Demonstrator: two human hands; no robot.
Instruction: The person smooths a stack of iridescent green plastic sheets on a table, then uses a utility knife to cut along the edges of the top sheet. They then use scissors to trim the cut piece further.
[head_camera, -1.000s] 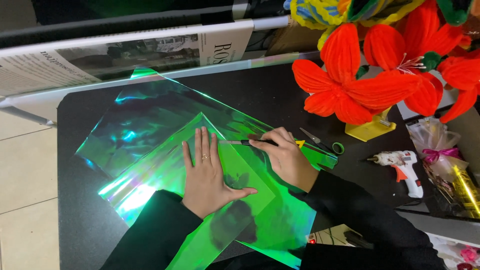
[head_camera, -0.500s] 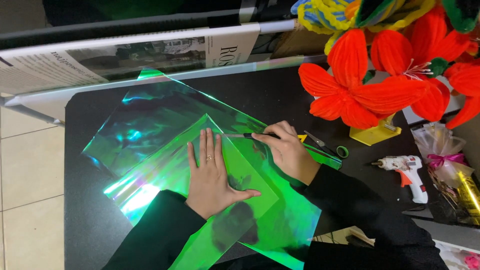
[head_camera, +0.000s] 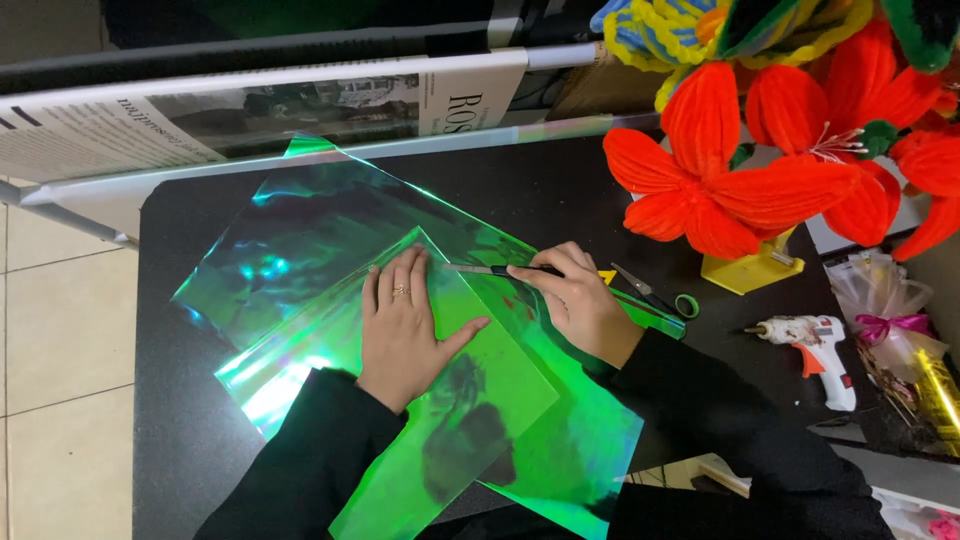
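- While the left hand (head_camera: 405, 325) lies flat, fingers spread, palm down on the upper green iridescent sheet (head_camera: 400, 400), it grips nothing and only presses the film against the black surface (head_camera: 170, 440).
- Closed around a slim craft knife (head_camera: 500, 270), the right hand (head_camera: 575, 300) has the blade pointing left, its tip on the film just beyond the left hand's fingertips.
- That upper sheet lies slantwise over a larger green sheet (head_camera: 300, 230), which spreads toward the far left corner of the surface; both lie flat.
- Just right of the right hand, a small pair of scissors with green handles (head_camera: 660, 298) lies on the surface.
- Farther right lies a white glue gun with an orange trigger (head_camera: 815, 345), near a clear bag tied with pink ribbon (head_camera: 885, 320).
- Big orange-red fuzzy flowers (head_camera: 720, 180) stand at the far right, above a yellow block (head_camera: 750, 270).
- Along the far edge lies a folded newspaper (head_camera: 250, 115).
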